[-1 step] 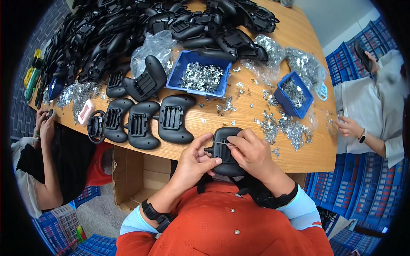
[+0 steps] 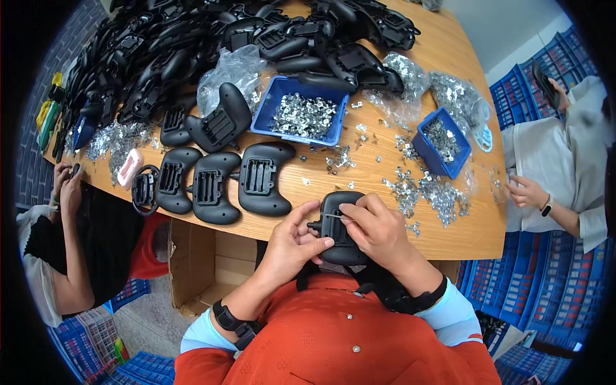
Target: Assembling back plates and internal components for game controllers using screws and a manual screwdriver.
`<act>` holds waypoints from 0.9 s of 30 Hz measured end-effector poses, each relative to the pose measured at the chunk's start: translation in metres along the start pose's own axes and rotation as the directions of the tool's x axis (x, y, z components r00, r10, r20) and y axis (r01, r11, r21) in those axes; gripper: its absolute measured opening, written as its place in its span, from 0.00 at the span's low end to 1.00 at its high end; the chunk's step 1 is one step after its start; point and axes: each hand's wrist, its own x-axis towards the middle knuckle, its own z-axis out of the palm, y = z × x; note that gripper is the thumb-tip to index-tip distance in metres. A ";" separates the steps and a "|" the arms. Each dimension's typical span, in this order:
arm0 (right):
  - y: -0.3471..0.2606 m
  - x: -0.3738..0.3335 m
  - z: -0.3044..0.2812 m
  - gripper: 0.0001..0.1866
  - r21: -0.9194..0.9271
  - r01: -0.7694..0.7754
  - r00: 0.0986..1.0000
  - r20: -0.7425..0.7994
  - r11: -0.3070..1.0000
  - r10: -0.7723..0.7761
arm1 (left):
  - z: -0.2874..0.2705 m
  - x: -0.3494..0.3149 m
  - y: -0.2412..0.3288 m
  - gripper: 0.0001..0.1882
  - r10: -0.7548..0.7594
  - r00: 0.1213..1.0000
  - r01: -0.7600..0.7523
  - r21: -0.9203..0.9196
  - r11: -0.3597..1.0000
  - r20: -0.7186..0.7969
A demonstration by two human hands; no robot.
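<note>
A black game controller shell point(image 2: 347, 255) with an open battery bay stands at the table's front edge, close to my body. My left hand point(image 2: 292, 242) holds its left side, thumb on the near part and fingers curled round it. My right hand point(image 2: 380, 230) pinches a thin metal tool point(image 2: 335, 215), which lies across the upper part of the bay; its far tip is too small to make out. To the left, a row of similar black shells point(image 2: 274, 204) lies with the battery bays up. Beyond them a blue bin point(image 2: 258, 126) holds many small metal contact pieces point(image 2: 303, 117).
A smaller blue bin point(image 2: 452, 172) at right holds more metal pieces, with loose ones point(image 2: 443, 202) scattered around it. Black shells point(image 2: 167, 45) are heaped at the back left, beside clear plastic bags point(image 2: 232, 69). One co-worker's hand point(image 2: 526, 192) is at right, another's point(image 2: 69, 192) at left. A cardboard box point(image 2: 186, 269) stands below.
</note>
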 end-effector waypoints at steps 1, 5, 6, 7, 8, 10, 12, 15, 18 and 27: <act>0.001 0.000 0.003 0.06 0.001 0.001 1.000 0.001 1.000 -0.001 | 0.000 0.000 0.000 0.36 0.000 1.000 0.000 0.000 1.000 -0.002; 0.003 0.005 0.013 0.06 0.032 -0.026 0.999 -0.021 0.999 0.026 | -0.002 0.000 -0.003 0.36 -0.001 1.000 0.001 0.006 1.000 0.010; 0.002 0.007 0.013 0.06 0.013 -0.053 0.999 -0.011 0.999 0.053 | -0.003 0.000 -0.004 0.36 0.000 1.000 0.000 0.016 1.000 0.009; 0.002 0.007 0.013 0.06 0.012 -0.053 0.999 -0.012 0.999 0.053 | -0.003 0.000 -0.004 0.36 0.000 1.000 0.000 0.016 1.000 0.010; 0.002 0.006 0.012 0.06 0.080 -0.057 0.997 -0.046 0.995 0.061 | -0.003 0.000 -0.003 0.36 0.009 1.000 -0.009 0.012 1.000 0.012; 0.005 0.004 0.009 0.06 0.151 -0.050 0.995 -0.075 0.987 0.062 | -0.002 0.000 -0.003 0.36 0.022 1.000 -0.022 0.004 1.000 0.004; 0.006 -0.003 0.002 0.06 0.122 -0.043 0.998 -0.041 0.992 0.048 | 0.000 0.001 -0.002 0.36 0.016 1.000 -0.015 -0.014 1.000 0.007; 0.000 -0.009 0.003 0.07 0.041 -0.027 1.000 -0.012 0.999 0.028 | -0.001 0.000 -0.002 0.36 0.005 1.000 -0.005 0.007 1.000 -0.008; -0.003 -0.006 -0.003 0.08 0.048 -0.049 0.998 0.030 0.998 0.048 | -0.001 0.001 -0.003 0.36 0.009 1.000 -0.009 0.012 1.000 -0.016; -0.002 -0.017 -0.040 0.18 -0.185 -0.008 0.973 0.224 0.983 0.051 | -0.001 0.000 -0.003 0.36 0.023 1.000 -0.022 0.039 0.999 -0.020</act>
